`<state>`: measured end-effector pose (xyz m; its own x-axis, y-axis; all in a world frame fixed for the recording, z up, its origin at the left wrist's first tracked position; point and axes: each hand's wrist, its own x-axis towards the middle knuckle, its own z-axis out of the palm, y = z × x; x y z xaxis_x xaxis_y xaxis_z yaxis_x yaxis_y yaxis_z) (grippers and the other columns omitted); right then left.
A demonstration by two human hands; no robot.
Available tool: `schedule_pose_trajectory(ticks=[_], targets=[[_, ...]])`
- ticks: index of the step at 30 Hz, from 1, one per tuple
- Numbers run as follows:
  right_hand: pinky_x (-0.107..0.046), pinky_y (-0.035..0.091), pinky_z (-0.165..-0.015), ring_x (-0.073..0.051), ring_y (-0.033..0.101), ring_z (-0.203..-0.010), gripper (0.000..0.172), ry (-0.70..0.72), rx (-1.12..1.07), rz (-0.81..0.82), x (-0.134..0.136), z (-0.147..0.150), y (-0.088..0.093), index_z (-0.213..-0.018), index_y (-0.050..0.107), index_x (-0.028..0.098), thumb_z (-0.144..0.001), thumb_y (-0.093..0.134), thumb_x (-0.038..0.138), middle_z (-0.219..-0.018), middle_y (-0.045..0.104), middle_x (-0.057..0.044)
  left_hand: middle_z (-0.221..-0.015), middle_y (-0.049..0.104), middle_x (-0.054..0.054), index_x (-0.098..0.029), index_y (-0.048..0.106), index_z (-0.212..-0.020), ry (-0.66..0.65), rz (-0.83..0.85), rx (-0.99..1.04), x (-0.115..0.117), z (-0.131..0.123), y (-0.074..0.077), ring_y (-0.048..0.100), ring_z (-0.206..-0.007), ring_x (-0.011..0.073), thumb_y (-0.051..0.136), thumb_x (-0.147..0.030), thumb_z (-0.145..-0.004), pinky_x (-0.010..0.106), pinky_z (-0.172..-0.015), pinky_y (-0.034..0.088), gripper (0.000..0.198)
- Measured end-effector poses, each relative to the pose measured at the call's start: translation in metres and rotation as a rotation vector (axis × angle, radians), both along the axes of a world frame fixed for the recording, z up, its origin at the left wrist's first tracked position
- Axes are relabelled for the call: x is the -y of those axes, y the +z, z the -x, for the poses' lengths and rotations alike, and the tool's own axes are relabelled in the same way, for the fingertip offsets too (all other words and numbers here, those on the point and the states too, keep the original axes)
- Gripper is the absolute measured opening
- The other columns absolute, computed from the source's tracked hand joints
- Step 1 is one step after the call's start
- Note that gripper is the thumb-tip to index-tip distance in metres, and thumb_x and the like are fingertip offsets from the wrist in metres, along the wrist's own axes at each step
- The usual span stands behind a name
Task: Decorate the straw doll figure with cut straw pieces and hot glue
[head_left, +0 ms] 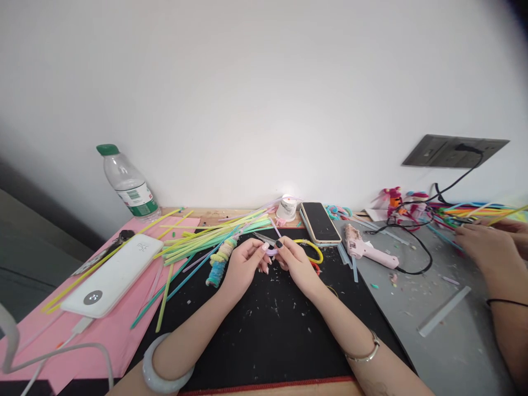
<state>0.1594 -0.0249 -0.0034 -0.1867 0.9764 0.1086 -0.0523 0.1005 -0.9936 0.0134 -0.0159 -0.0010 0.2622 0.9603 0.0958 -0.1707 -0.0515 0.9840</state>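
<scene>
Both hands pinching a short lilac straw piece over the black mat, centre of the desk.

Left hand [246, 263] and right hand [293, 258] closed fingertip to fingertip on the lilac straw piece [272, 251], bent into a curve. Judged partly done: one beaded stack [220, 261] of cut segments and a yellow ring [312, 248] finished just beside; loose straws [210, 234] uncut at far left. Pink glue gun [365, 247] idle to the right; another person's hand [480, 245] farther right.

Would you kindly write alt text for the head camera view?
Two hands, left hand and right hand, pinch a short lilac straw piece over a black mat. Coloured straws, a power bank, a phone and a pink glue gun lie around; another person's hand works at right.
</scene>
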Motion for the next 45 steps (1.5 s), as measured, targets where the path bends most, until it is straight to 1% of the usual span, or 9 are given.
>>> schedule_pose_trajectory(ticks=[3, 7, 11, 16, 26, 30, 33, 37, 45], targets=[[-0.022, 0.026, -0.049, -0.009, 0.034, -0.052, 0.026, -0.024, 0.192, -0.153, 0.002, -0.001, 0.003, -0.077, 0.045, 0.019, -0.09, 0.044, 0.042, -0.059, 0.041, 0.005, -0.058, 0.057, -0.003, -0.015, 0.052, -0.076, 0.002, 0.064, 0.044, 0.0, -0.001, 0.0, 0.053, -0.044, 0.0077, 0.055, -0.037, -0.083, 0.021, -0.048, 0.04, 0.023], [-0.023, 0.029, -0.052, -0.009, 0.037, -0.053, 0.034, -0.025, 0.322, -0.246, 0.004, 0.0, 0.006, -0.065, 0.042, 0.018, -0.092, 0.04, 0.039, -0.057, 0.042, 0.004, -0.059, 0.057, -0.003, -0.016, 0.049, -0.075, -0.072, 0.086, 0.052, 0.001, -0.001, 0.001, 0.052, -0.043, 0.0076, 0.052, -0.04, -0.085, 0.02, -0.046, 0.039, 0.026], [-0.023, 0.024, -0.045, -0.007, 0.03, -0.046, 0.036, 0.031, 0.067, -0.097, 0.003, 0.004, 0.006, -0.066, 0.043, 0.018, -0.089, 0.044, 0.046, -0.054, 0.038, 0.006, -0.055, 0.052, -0.004, -0.016, 0.047, -0.071, -0.164, 0.035, -0.011, 0.003, -0.001, 0.001, 0.046, -0.041, 0.0063, 0.045, -0.043, -0.088, 0.02, -0.043, 0.035, 0.032], [-0.021, 0.014, -0.041, -0.004, 0.021, -0.042, 0.037, 0.16, -0.294, 0.158, 0.006, 0.009, 0.004, -0.065, 0.042, 0.018, -0.083, 0.055, 0.047, -0.051, 0.031, 0.008, -0.048, 0.033, -0.009, -0.017, 0.042, -0.065, -0.158, 0.031, 0.088, 0.006, -0.002, 0.0, 0.028, -0.041, 0.0042, 0.048, -0.04, -0.088, 0.019, -0.042, 0.026, 0.033], [-0.02, 0.012, -0.039, -0.004, 0.018, -0.038, 0.035, 0.359, -0.456, 0.312, 0.008, 0.009, 0.0, -0.063, 0.043, 0.018, -0.083, 0.056, 0.043, -0.044, 0.031, 0.009, -0.046, 0.032, -0.009, -0.015, 0.048, -0.065, -0.168, 0.079, 0.122, 0.011, -0.002, 0.006, 0.026, -0.042, 0.0041, 0.049, -0.039, -0.088, 0.019, -0.043, 0.024, 0.033], [-0.021, 0.013, -0.04, -0.006, 0.018, -0.041, 0.037, 0.16, -0.219, 0.145, 0.004, 0.006, -0.001, -0.064, 0.041, 0.018, -0.087, 0.047, 0.046, -0.049, 0.03, 0.008, -0.049, 0.04, -0.006, -0.016, 0.048, -0.068, -0.142, 0.092, 0.112, 0.007, -0.004, 0.003, 0.036, -0.043, 0.0054, 0.044, -0.044, -0.089, 0.019, -0.044, 0.029, 0.035], [-0.022, 0.024, -0.048, -0.008, 0.03, -0.049, 0.034, -0.018, 0.235, -0.17, 0.002, -0.001, 0.004, -0.065, 0.042, 0.018, -0.091, 0.041, 0.04, -0.056, 0.035, 0.005, -0.052, 0.046, -0.004, -0.016, 0.051, -0.075, -0.152, 0.179, 0.114, 0.003, -0.004, -0.002, 0.038, -0.042, 0.0063, 0.037, -0.051, -0.089, 0.019, -0.042, 0.03, 0.04], [-0.025, 0.032, -0.062, -0.013, 0.043, -0.064, 0.026, -0.011, 0.717, -0.488, 0.003, -0.007, 0.014, -0.071, 0.045, 0.018, -0.094, 0.036, 0.026, -0.068, 0.047, 0.0, -0.049, 0.046, -0.004, -0.017, 0.049, -0.074, -0.173, 0.269, 0.076, -0.001, -0.001, -0.009, 0.036, -0.039, 0.0065, 0.04, -0.052, -0.086, 0.018, -0.038, 0.026, 0.038], [-0.024, 0.029, -0.057, -0.012, 0.041, -0.058, 0.026, 0.007, 0.815, -0.428, 0.005, -0.004, 0.01, -0.069, 0.039, 0.02, -0.093, 0.036, 0.026, -0.064, 0.046, 0.002, -0.052, 0.029, -0.008, -0.02, 0.036, -0.064, -0.018, 0.033, -0.205, 0.004, 0.0, -0.006, 0.028, -0.043, 0.0067, 0.042, -0.044, -0.086, 0.021, -0.042, 0.021, 0.033]])
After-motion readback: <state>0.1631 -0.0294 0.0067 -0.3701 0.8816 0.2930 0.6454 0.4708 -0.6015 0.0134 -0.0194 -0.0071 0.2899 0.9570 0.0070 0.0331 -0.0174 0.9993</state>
